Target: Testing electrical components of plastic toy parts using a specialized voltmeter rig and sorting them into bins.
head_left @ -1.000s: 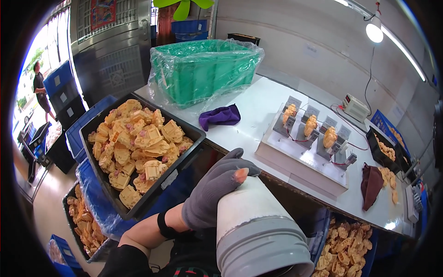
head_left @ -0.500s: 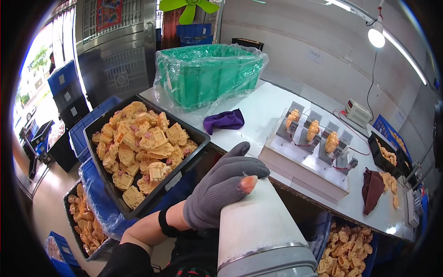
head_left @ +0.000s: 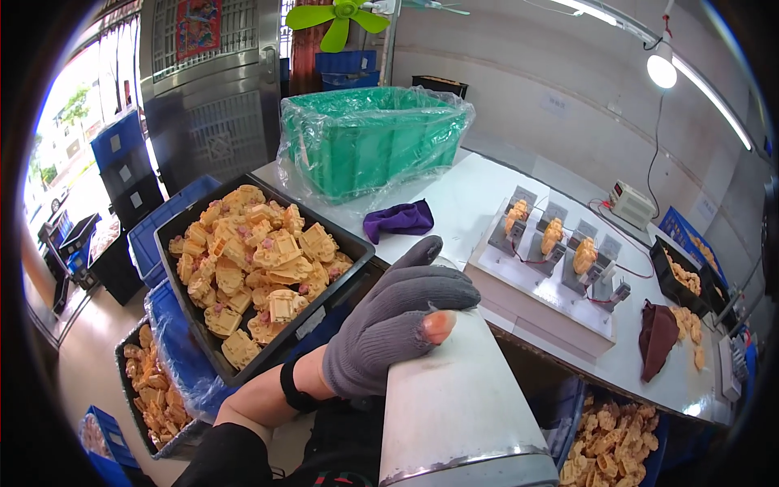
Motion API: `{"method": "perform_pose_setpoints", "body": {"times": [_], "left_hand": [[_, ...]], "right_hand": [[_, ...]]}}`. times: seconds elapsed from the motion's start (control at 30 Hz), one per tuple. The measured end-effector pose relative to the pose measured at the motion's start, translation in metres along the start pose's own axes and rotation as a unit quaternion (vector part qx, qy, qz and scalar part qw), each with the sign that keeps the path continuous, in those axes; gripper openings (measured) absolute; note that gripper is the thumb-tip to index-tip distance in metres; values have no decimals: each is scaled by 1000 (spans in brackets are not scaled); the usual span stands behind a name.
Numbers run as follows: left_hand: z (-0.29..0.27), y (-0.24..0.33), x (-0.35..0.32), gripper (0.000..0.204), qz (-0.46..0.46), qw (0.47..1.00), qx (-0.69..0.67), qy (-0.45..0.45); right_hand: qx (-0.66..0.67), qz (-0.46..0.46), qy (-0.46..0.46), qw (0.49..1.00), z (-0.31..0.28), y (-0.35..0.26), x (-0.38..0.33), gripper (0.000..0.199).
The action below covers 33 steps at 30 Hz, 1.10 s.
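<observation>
My left hand [head_left: 398, 325], in a grey knit glove with one bare fingertip poking through a hole, is closed over the top end of a large white cylinder [head_left: 458, 410] with a metal band near its lower edge. The cylinder fills the bottom middle of the view, close to the camera. A black wristband sits on my left wrist. To the left of the hand, a black tray [head_left: 345, 243] is heaped with several yellow moulded plastic parts [head_left: 260, 264]. My right hand is not in view.
A green crate lined with plastic film [head_left: 369, 138] and a purple cloth [head_left: 399, 219] lie on the white table [head_left: 462, 191]. A white fixture board [head_left: 535, 280] holds three yellow parts. Blue bins [head_left: 122, 146] and more trays of yellow parts [head_left: 150, 390] stand on the left and bottom right.
The white cylinder has come closer and larger in view, with my left hand still on its top. A person at the far left has gone out of view.
</observation>
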<state>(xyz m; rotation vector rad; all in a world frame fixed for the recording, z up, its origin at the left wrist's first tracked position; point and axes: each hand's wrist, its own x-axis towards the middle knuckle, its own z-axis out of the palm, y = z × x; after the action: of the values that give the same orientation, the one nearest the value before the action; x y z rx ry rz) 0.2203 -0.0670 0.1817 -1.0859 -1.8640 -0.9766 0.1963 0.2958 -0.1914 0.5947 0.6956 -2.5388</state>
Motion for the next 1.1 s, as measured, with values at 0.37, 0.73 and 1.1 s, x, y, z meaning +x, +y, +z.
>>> {"method": "perform_pose_setpoints", "body": {"times": [0.37, 0.73, 1.1], "left_hand": [[-10, 0, 10, 46, 14, 999, 29, -23], [-20, 2, 16, 47, 32, 998, 46, -18], [-28, 7, 32, 43, 82, 994, 63, -29]], "right_hand": [[-7, 0, 3, 1000, 2, 0, -2, 56], [-10, -15, 14, 1000, 12, 0, -7, 57], [19, 7, 8, 1000, -5, 1, 3, 57]]}}
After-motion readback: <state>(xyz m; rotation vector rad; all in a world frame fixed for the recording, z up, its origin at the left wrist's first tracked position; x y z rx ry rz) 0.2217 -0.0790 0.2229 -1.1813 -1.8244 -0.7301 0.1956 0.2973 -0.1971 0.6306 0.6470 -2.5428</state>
